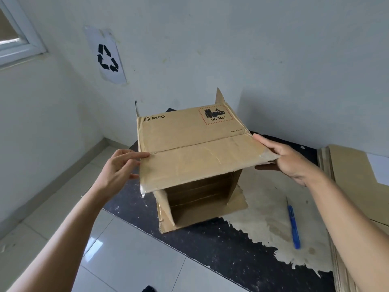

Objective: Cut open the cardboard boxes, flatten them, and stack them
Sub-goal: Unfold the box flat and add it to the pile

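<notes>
On the worn black mat lies the brown printed cardboard box, already cut open, not yet flattened. Left hand and right hand each pinch its near flap's edges. Blue utility knife rests beside flattened brown cardboard sheets.

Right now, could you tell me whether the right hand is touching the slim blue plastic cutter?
Apart. The head view shows the right hand gripping the brown cardboard box's flap, with the blue cutter lying clear of it.
</notes>
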